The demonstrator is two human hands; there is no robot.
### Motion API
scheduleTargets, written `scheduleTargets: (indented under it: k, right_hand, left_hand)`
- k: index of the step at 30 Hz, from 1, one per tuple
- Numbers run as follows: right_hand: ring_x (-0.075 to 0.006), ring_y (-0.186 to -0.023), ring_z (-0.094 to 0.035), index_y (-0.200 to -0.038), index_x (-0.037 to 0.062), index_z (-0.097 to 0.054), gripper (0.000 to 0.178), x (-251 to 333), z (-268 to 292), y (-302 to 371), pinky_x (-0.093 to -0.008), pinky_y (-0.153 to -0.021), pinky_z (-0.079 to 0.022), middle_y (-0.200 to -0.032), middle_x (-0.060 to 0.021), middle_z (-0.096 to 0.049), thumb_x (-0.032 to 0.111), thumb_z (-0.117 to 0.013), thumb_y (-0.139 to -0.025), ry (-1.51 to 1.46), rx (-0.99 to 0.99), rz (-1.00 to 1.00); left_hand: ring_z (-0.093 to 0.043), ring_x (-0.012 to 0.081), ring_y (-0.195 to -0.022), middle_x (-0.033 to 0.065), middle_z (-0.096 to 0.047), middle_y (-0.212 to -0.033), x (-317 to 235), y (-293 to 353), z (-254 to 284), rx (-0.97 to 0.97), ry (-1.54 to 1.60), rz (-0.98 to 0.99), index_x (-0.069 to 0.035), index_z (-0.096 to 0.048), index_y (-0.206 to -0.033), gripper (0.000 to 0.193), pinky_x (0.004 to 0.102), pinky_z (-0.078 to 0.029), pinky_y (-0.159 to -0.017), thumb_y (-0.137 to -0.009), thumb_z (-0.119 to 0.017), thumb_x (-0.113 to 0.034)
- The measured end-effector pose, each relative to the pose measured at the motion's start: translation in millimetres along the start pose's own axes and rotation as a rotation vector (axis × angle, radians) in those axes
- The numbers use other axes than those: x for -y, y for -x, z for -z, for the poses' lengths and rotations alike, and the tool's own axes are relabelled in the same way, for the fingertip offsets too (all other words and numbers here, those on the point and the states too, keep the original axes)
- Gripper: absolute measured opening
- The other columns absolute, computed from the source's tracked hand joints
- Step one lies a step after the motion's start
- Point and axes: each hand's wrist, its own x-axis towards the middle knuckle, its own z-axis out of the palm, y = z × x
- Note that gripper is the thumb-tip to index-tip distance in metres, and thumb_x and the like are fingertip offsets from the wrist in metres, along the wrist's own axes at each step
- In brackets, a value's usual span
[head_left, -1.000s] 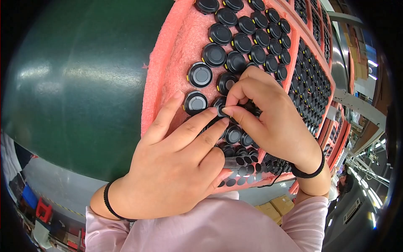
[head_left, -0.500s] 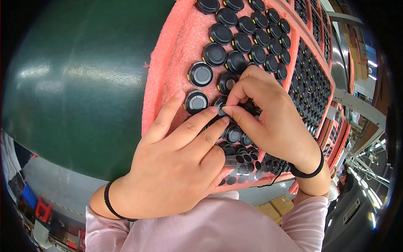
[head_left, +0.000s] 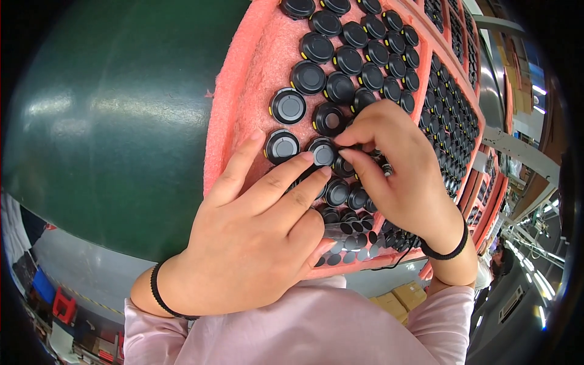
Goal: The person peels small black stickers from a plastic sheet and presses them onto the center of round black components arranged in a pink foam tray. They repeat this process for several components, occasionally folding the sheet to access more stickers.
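My left hand [head_left: 261,225] lies palm down, two outstretched fingertips resting on a round black disc-shaped part [head_left: 322,151] with a grey face. Its curled index finger and thumb pinch a clear sheet of round dark stickers [head_left: 350,243]; the grip is partly hidden. Just right of that part, my right hand [head_left: 395,167] has thumb and index tips close together. Whatever may be between them is too small to make out. Two grey-faced parts, one upper [head_left: 288,106] and one lower [head_left: 282,146], sit to the left. Another with a small pinkish centre [head_left: 329,118] is above.
A pink foam tray [head_left: 222,121] holds several rows of black round parts [head_left: 308,77], many with yellow marks. Foam dividers separate more rows on the right. The green tabletop [head_left: 109,134] stretches left. Cardboard boxes [head_left: 409,296] stand below the tray's near edge.
My right hand has moved slightly right, its pinched fingertips leaving the face of the part under my left fingers. That grey face shows more fully. My left hand has stayed almost still.
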Motion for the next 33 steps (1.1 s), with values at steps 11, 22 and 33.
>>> scheduleTargets:
  k: [11, 22, 33]
  right_hand:
    - [-0.0268, -0.089, -0.061, -0.109, 0.0025, -0.076, 0.037, 9.0, 10.0, 5.3, -0.0395, -0.081, -0.048, -0.102, -0.0065, -0.063, 0.007, -0.068, -0.073, 0.478, 0.170, 0.358]
    - [-0.0296, -0.096, -0.062, -0.114, -0.0009, -0.072, 0.040, 22.0, 33.1, 24.0, -0.0372, -0.081, -0.051, -0.107, -0.0111, -0.066, 0.011, -0.081, -0.077, -0.075, 0.204, 0.006]
    - [-0.0316, -0.093, -0.067, -0.113, -0.0006, -0.068, 0.044, 41.0, 55.6, 63.7, -0.0363, -0.076, -0.054, -0.101, -0.0147, -0.069, 0.013, -0.087, -0.077, -0.251, 0.299, -0.158]
  left_hand:
    - [-0.058, 0.0337, -0.129, 0.0130, -0.067, -0.130, -1.3, -1.5, 3.1, 0.042, 0.014, -0.009, -0.007, -0.064, -0.079, 0.023, 0.0610, -0.028, -0.118, -0.079, -0.073, -0.029]
    - [-0.063, 0.0339, -0.104, 0.0127, -0.067, -0.107, -6.2, -4.7, 4.6, -0.086, -0.007, -0.094, -0.006, -0.066, -0.089, 0.030, 0.0538, -0.043, -0.099, -0.083, -0.070, -0.035]
    - [-0.058, 0.0252, -0.066, 0.0061, -0.059, -0.080, -47.7, -23.4, 15.3, -0.006, -0.026, -0.065, -0.005, -0.068, -0.098, 0.035, 0.0372, -0.046, -0.058, -0.081, -0.076, -0.034]
